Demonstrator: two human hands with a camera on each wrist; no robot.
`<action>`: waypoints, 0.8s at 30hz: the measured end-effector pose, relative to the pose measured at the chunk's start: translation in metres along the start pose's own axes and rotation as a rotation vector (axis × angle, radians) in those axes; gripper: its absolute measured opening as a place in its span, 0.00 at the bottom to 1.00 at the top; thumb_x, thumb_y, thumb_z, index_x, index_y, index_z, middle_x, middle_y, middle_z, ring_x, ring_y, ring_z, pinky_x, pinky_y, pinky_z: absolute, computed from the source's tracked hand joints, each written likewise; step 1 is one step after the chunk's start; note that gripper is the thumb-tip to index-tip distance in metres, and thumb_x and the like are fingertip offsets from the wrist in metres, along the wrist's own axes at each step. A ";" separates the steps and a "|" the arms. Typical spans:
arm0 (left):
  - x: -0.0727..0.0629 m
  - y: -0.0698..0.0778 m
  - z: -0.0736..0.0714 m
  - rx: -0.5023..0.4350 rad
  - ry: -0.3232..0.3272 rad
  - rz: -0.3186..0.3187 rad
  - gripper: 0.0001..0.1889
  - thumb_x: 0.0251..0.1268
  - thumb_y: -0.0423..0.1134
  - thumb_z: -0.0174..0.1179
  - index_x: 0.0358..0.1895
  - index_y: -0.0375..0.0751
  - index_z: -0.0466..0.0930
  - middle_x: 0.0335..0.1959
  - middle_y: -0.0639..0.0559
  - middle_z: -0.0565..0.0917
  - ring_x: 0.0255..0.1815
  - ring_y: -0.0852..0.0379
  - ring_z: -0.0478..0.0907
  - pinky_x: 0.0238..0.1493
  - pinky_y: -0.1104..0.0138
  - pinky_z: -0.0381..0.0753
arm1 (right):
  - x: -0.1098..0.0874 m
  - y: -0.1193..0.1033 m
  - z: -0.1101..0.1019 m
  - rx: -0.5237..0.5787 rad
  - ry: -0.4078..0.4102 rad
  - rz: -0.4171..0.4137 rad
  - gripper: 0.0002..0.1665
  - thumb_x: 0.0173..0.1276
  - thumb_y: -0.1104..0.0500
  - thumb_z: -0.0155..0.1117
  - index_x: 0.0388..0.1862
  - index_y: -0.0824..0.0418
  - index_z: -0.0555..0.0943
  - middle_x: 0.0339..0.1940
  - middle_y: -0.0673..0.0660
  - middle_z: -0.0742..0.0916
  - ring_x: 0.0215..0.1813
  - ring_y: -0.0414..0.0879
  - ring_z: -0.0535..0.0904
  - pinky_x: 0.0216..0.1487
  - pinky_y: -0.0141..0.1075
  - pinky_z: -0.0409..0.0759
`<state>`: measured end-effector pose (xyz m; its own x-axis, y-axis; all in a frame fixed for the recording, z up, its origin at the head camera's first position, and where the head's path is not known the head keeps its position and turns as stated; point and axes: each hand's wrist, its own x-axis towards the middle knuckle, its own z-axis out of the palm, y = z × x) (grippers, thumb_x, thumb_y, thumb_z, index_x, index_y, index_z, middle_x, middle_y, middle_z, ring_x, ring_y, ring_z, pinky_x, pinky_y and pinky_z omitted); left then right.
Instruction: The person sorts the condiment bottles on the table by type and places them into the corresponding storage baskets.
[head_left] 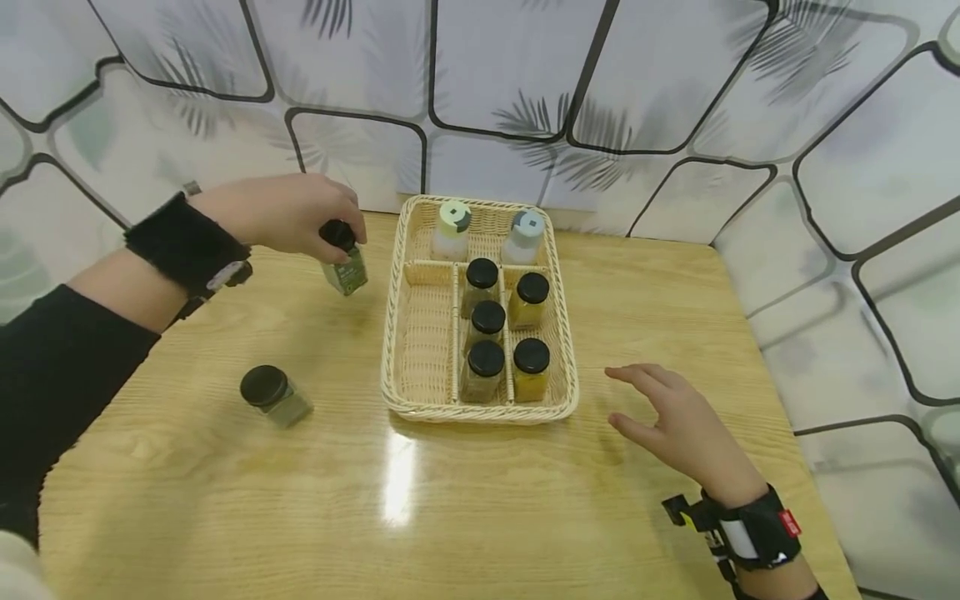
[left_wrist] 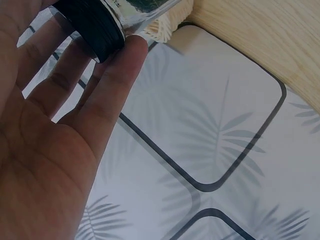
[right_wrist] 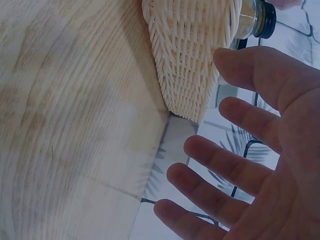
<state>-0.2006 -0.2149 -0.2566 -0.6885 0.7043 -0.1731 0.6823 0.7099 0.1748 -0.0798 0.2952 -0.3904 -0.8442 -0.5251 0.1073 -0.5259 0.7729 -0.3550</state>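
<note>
My left hand (head_left: pixel 303 212) grips a spice jar (head_left: pixel 347 273) by its black lid, to the left of the wicker basket (head_left: pixel 390 350). The jar is glass with a green label and leans slightly. In the left wrist view, fingers curl round the black lid (left_wrist: pixel 92 25), and part of the jar's body runs out of frame. My right hand (head_left: pixel 675 421) hovers to the right of the basket with fingers spread, holding nothing. The right wrist view shows its relaxed fingers (right_wrist: pixel 227 165) beside the basket's woven side (right_wrist: pixel 190 55). A second black-lidded jar (head_left: pixel 285 407) stands nearer me on the left.
Dividers split the basket into compartments. Two light-capped shakers, one with a greenish cap (head_left: pixel 453 218) and one with a grey cap (head_left: pixel 527 227), stand at the back. Several black-lidded jars (head_left: pixel 483 375) fill the middle and right compartments. A patterned wall (head_left: pixel 495 167) borders the wooden table (head_left: pixel 525 517).
</note>
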 end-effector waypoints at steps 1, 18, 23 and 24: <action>0.001 0.002 0.000 -0.001 0.000 0.009 0.09 0.59 0.37 0.70 0.43 0.45 0.87 0.38 0.52 0.81 0.38 0.55 0.77 0.42 0.60 0.78 | 0.000 0.000 0.000 0.002 0.001 -0.001 0.36 0.62 0.51 0.75 0.69 0.50 0.75 0.61 0.55 0.81 0.61 0.56 0.78 0.56 0.56 0.79; 0.021 0.022 -0.005 0.011 0.044 0.127 0.08 0.57 0.34 0.69 0.41 0.44 0.87 0.36 0.51 0.80 0.35 0.54 0.75 0.39 0.60 0.76 | -0.004 0.001 0.001 0.003 -0.003 0.008 0.36 0.62 0.52 0.75 0.69 0.52 0.75 0.62 0.56 0.80 0.61 0.58 0.77 0.56 0.57 0.79; 0.027 0.026 -0.006 0.008 0.056 0.142 0.09 0.57 0.35 0.69 0.42 0.42 0.87 0.39 0.50 0.81 0.39 0.52 0.77 0.42 0.58 0.77 | -0.001 0.003 0.000 0.001 -0.004 0.002 0.35 0.62 0.52 0.75 0.68 0.52 0.75 0.62 0.55 0.81 0.62 0.57 0.77 0.57 0.56 0.79; 0.028 0.027 -0.006 0.007 0.050 0.136 0.09 0.58 0.35 0.69 0.42 0.42 0.87 0.39 0.50 0.81 0.39 0.53 0.77 0.43 0.58 0.78 | -0.001 0.003 0.000 0.000 -0.003 0.001 0.35 0.62 0.52 0.75 0.68 0.52 0.76 0.62 0.55 0.81 0.62 0.57 0.77 0.57 0.56 0.79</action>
<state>-0.2026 -0.1757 -0.2508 -0.6009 0.7930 -0.1002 0.7716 0.6082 0.1866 -0.0804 0.2978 -0.3913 -0.8444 -0.5256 0.1040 -0.5251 0.7735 -0.3549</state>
